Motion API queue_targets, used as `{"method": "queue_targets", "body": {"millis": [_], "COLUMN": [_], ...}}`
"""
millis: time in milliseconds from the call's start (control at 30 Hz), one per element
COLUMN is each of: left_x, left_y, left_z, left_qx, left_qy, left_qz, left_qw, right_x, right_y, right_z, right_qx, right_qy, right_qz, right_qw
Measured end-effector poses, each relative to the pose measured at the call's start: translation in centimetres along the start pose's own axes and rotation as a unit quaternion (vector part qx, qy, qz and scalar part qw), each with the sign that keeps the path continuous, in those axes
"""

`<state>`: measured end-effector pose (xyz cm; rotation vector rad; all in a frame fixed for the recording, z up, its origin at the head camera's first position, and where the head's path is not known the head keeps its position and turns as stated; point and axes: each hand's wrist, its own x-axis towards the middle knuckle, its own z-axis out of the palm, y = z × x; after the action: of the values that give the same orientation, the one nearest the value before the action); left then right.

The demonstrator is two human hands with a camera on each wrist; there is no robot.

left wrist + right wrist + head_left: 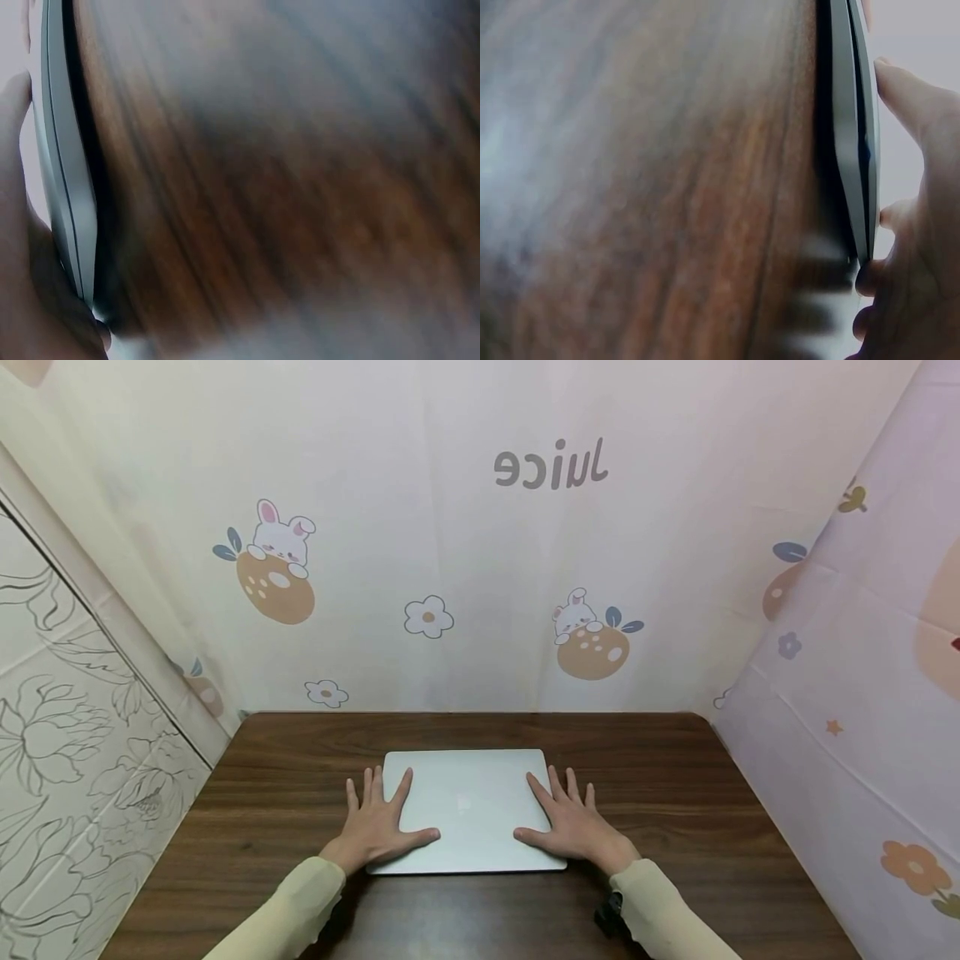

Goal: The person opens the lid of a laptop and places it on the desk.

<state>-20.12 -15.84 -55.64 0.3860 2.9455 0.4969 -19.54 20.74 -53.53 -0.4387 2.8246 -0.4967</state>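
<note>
A closed silver laptop (476, 827) lies flat on the dark wooden table, a faint logo at the middle of its lid. At its left side my left hand (372, 828) rests with fingers spread and straight; thumb and index finger lie over the lid, while the other fingers reach past the edge. My right hand (579, 828) mirrors this at the right side. In the left wrist view the laptop's thin edge (71, 157) runs along the hand. The right wrist view shows a dark seam between lid and base (862, 142), with fingertips at the far corner.
The wooden table (465, 918) extends around the laptop on every side. Behind it hangs a pale curtain (480, 543) printed with rabbits and flowers. Another printed cloth (847, 777) borders the right, and a flower-patterned panel (67, 735) stands on the left.
</note>
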Motion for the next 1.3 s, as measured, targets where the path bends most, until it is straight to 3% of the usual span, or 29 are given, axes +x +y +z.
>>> {"method": "queue_targets", "body": {"millis": [467,733,1000,1300], "left_x": [-0.1,0.0,0.2,0.2], "left_y": [0.8,1.0,1.3,1.8], "left_z": [0.0,0.5,0.5,0.3], "left_qx": [-0.002,-0.007,0.009,0.006], "left_qy": [0.001,0.021,0.002,0.006], "left_qz": [0.001,0.006,-0.003,-0.003], "left_qw": [1.0000,0.9997,1.0000,1.0000], "right_x": [0.0,-0.2,-0.5,-0.6], "right_y": [0.8,1.1,1.2,1.4], "right_z": [0.2,0.1,-0.2,-0.4], "right_qx": [-0.011,-0.008,-0.004,-0.005], "right_qy": [0.005,0.006,0.008,0.004], "right_qz": [0.001,0.000,-0.001,0.004], "right_qw": [1.000,1.000,1.000,1.000]}}
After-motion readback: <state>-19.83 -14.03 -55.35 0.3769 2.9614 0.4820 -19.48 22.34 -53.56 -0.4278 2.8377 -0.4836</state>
